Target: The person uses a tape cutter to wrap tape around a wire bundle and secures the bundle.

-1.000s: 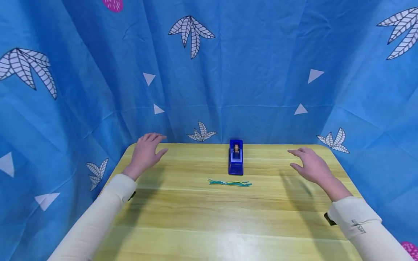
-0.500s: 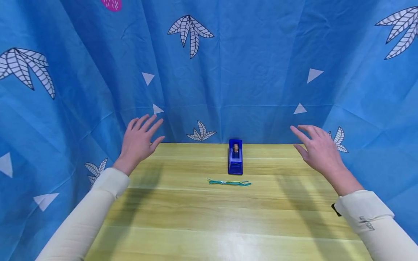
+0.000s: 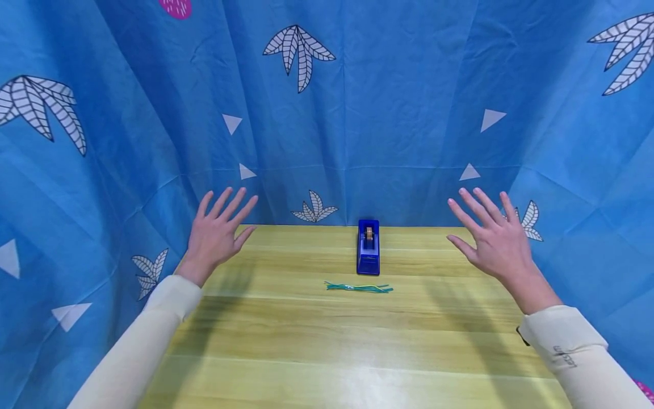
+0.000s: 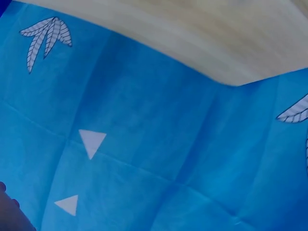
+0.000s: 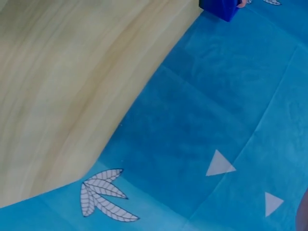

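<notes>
Both hands are raised above the table with fingers spread and nothing held. On the left side of the head view is my left hand, palm down. My right hand hovers at the right, its fingers fanned apart. Between them, near the table's back edge, stands a blue tape dispenser with a small brownish roll. Just in front of it lies a bundle of thin green and yellow wires, bound near its middle. Neither hand touches these things. In the right wrist view, part of the tape dispenser shows at the top.
The wood-grain table has rounded back corners. A blue curtain with white leaves and triangles hangs close behind it and along both sides. Light sleeves cover the forearms.
Both hands have risen from lower over the table, and their fingers have spread wider. The right hand has turned to show more of its back. The tape dispenser and wires stay put.
</notes>
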Demonstrator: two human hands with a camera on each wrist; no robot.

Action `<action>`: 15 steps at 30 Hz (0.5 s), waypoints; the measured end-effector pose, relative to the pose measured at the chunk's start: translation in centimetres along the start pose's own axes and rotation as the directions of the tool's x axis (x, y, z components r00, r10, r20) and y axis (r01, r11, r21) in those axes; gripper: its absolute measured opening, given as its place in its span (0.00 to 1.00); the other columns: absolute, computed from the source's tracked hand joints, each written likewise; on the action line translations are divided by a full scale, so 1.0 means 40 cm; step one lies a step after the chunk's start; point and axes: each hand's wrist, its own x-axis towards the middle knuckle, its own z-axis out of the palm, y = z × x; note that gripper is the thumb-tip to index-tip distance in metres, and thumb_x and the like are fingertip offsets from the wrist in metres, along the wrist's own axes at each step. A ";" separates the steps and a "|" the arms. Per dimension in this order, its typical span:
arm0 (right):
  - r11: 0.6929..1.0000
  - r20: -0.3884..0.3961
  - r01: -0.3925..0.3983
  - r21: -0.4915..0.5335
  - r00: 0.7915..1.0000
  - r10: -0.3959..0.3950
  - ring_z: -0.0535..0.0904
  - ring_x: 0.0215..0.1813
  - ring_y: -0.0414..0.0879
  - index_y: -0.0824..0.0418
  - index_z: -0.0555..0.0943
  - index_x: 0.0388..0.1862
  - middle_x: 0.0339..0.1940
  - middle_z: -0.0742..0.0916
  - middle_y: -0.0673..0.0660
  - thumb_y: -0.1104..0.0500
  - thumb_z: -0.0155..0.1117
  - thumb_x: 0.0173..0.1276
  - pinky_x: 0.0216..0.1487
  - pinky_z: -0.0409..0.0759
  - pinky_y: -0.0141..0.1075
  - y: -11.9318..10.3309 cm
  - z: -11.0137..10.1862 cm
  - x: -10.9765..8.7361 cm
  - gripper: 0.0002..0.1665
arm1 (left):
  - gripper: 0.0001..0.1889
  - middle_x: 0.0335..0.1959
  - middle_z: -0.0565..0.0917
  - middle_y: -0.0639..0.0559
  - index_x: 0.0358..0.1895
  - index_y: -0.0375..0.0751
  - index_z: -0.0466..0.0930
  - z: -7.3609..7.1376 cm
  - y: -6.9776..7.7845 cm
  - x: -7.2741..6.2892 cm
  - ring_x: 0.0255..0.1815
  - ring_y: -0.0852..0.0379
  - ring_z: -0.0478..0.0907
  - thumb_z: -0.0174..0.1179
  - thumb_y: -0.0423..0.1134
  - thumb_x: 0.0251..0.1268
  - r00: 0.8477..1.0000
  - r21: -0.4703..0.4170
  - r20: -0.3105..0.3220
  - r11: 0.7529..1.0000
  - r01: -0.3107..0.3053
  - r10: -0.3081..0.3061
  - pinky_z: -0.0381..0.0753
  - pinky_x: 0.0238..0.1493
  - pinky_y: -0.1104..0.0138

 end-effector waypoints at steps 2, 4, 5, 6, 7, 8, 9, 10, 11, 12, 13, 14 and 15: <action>1.000 0.030 -0.012 0.000 0.999 0.012 0.54 0.86 0.54 0.50 0.64 0.82 0.85 0.63 0.55 0.24 0.29 0.78 0.86 0.41 0.59 -0.001 0.006 -0.006 0.47 | 0.40 0.83 0.62 0.48 0.82 0.57 0.61 0.007 0.000 -0.014 0.83 0.42 0.58 0.58 0.59 0.68 0.999 -0.002 0.035 1.000 0.013 -0.013 0.47 0.84 0.42; 1.000 0.061 -0.020 0.001 0.998 0.020 0.51 0.87 0.53 0.49 0.63 0.82 0.86 0.61 0.54 0.23 0.29 0.77 0.86 0.39 0.60 0.000 0.014 -0.014 0.48 | 0.40 0.84 0.60 0.49 0.82 0.58 0.59 0.017 0.001 -0.027 0.84 0.43 0.56 0.56 0.61 0.68 0.997 0.004 0.076 1.000 0.024 -0.024 0.45 0.85 0.42; 1.000 0.075 -0.024 0.000 0.997 0.024 0.51 0.87 0.53 0.49 0.63 0.82 0.86 0.61 0.54 0.22 0.29 0.77 0.86 0.38 0.60 0.000 0.017 -0.018 0.49 | 0.40 0.84 0.58 0.50 0.82 0.58 0.58 0.023 0.002 -0.033 0.84 0.43 0.55 0.55 0.62 0.69 0.995 0.009 0.098 1.000 0.028 -0.029 0.43 0.85 0.42; 1.000 0.091 -0.029 -0.001 0.995 0.029 0.50 0.87 0.52 0.49 0.63 0.82 0.86 0.60 0.53 0.22 0.28 0.76 0.86 0.38 0.60 0.000 0.021 -0.023 0.49 | 0.40 0.85 0.57 0.51 0.83 0.59 0.57 0.028 0.002 -0.039 0.85 0.43 0.54 0.54 0.63 0.70 0.992 0.011 0.121 0.999 0.033 -0.034 0.41 0.85 0.42; 0.999 0.103 -0.033 0.002 0.994 0.033 0.50 0.87 0.53 0.49 0.63 0.82 0.86 0.61 0.54 0.21 0.28 0.76 0.86 0.37 0.60 0.000 0.025 -0.029 0.50 | 0.40 0.85 0.56 0.51 0.83 0.60 0.56 0.033 0.003 -0.045 0.85 0.44 0.52 0.54 0.65 0.70 0.989 0.015 0.145 0.999 0.038 -0.039 0.38 0.86 0.43; 0.999 0.117 -0.036 0.000 0.993 0.036 0.50 0.87 0.53 0.49 0.63 0.83 0.86 0.61 0.54 0.21 0.28 0.76 0.86 0.38 0.61 -0.001 0.030 -0.034 0.50 | 0.41 0.86 0.54 0.52 0.83 0.60 0.56 0.037 0.004 -0.049 0.86 0.44 0.50 0.53 0.66 0.70 0.985 0.019 0.169 0.999 0.042 -0.045 0.36 0.86 0.43; 0.999 0.131 -0.041 0.002 0.991 0.040 0.49 0.87 0.53 0.49 0.62 0.83 0.86 0.61 0.54 0.20 0.27 0.75 0.86 0.37 0.61 -0.001 0.034 -0.039 0.51 | 0.41 0.86 0.53 0.52 0.83 0.61 0.55 0.042 0.004 -0.054 0.86 0.45 0.49 0.52 0.66 0.70 0.981 0.023 0.189 0.999 0.045 -0.049 0.35 0.86 0.43; 0.999 0.144 -0.047 0.003 0.988 0.046 0.49 0.87 0.53 0.48 0.62 0.83 0.86 0.61 0.54 0.20 0.27 0.75 0.86 0.37 0.61 -0.001 0.038 -0.043 0.51 | 0.41 0.86 0.52 0.53 0.83 0.61 0.54 0.045 0.004 -0.057 0.87 0.45 0.47 0.51 0.67 0.71 0.976 0.029 0.210 0.998 0.047 -0.052 0.35 0.86 0.43; 0.999 0.159 -0.052 0.005 0.986 0.051 0.48 0.87 0.53 0.48 0.61 0.83 0.86 0.61 0.54 0.20 0.27 0.75 0.86 0.36 0.61 0.000 0.042 -0.047 0.51 | 0.41 0.86 0.52 0.53 0.84 0.61 0.53 0.050 0.004 -0.060 0.87 0.46 0.45 0.51 0.68 0.71 0.971 0.032 0.232 0.998 0.050 -0.056 0.33 0.86 0.43; 0.998 0.171 -0.056 0.006 0.984 0.055 0.48 0.87 0.53 0.48 0.61 0.83 0.86 0.60 0.54 0.19 0.26 0.74 0.86 0.36 0.61 -0.001 0.046 -0.050 0.52 | 0.42 0.86 0.52 0.53 0.84 0.61 0.53 0.054 0.003 -0.063 0.87 0.46 0.44 0.52 0.68 0.70 0.967 0.033 0.248 0.998 0.050 -0.057 0.33 0.86 0.43; 0.998 0.180 -0.060 0.007 0.982 0.057 0.48 0.87 0.53 0.48 0.62 0.83 0.86 0.61 0.55 0.19 0.26 0.74 0.86 0.35 0.60 0.000 0.051 -0.054 0.52 | 0.42 0.86 0.52 0.53 0.84 0.62 0.53 0.058 0.002 -0.066 0.87 0.46 0.43 0.52 0.68 0.70 0.963 0.036 0.264 0.998 0.050 -0.057 0.32 0.85 0.42; 0.998 0.191 -0.063 0.008 0.980 0.060 0.48 0.87 0.53 0.48 0.62 0.83 0.86 0.61 0.55 0.19 0.27 0.74 0.86 0.35 0.60 0.001 0.055 -0.056 0.52 | 0.42 0.86 0.51 0.52 0.84 0.62 0.53 0.062 0.002 -0.069 0.88 0.46 0.42 0.52 0.68 0.70 0.958 0.042 0.279 0.998 0.048 -0.058 0.32 0.85 0.42; 0.998 0.200 -0.066 0.010 0.978 0.063 0.48 0.87 0.53 0.48 0.62 0.83 0.86 0.61 0.55 0.19 0.29 0.74 0.86 0.34 0.60 0.001 0.060 -0.059 0.52 | 0.42 0.86 0.51 0.52 0.84 0.62 0.52 0.066 0.001 -0.072 0.88 0.46 0.42 0.52 0.68 0.70 0.954 0.043 0.293 0.998 0.048 -0.058 0.32 0.85 0.42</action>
